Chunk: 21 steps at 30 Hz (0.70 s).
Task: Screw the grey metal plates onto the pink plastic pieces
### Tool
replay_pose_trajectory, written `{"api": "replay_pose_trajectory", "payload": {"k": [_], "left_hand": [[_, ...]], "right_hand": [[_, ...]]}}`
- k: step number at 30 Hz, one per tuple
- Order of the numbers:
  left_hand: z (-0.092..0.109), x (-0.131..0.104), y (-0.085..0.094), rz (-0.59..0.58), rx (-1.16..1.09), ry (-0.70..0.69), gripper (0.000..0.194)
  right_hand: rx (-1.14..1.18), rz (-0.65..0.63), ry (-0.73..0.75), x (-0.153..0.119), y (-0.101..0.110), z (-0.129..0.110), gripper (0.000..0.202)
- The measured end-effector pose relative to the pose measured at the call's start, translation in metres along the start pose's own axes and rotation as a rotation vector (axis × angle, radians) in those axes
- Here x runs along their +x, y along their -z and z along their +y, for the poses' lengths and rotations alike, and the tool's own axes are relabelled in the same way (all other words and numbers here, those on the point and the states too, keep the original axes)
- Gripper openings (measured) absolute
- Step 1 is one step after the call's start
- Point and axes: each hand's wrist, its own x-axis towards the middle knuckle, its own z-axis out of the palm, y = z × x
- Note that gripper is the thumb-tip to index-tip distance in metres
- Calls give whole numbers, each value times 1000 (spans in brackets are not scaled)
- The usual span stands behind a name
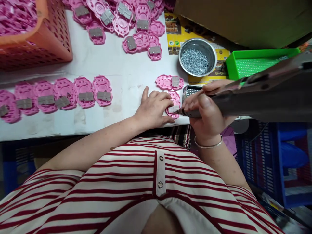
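My left hand presses down on a pink paw-shaped plastic part with a grey metal plate at the near table edge. My right hand grips an electric screwdriver, its tip touching the grey plate on that part. Another pink part with a grey plate lies just behind it. A small perforated metal tray sits beside my right hand.
A steel bowl of screws stands behind. A row of pink parts lies at left, a heap at the back. Orange basket of pink pieces far left, green tray right, blue crates below.
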Motion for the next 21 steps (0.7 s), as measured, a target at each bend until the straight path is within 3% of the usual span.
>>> {"api": "replay_pose_trajectory", "payload": {"k": [3, 6, 9, 14, 21], "left_hand": [[0, -4, -1, 74, -38, -42, 47], [1, -6, 0, 147, -50, -122, 18], [2, -7, 1, 178, -50, -172, 10], [3, -7, 0, 163, -94, -110, 4], [3, -2, 1, 117, -275, -69, 8]], "right_hand": [[133, 92, 100, 4, -1, -15, 31], [243, 93, 174, 6, -5, -28, 23], [230, 125, 272, 5, -8, -37, 17], [85, 129, 255, 1, -6, -50, 22], [136, 79, 314, -3, -4, -58, 16]]}}
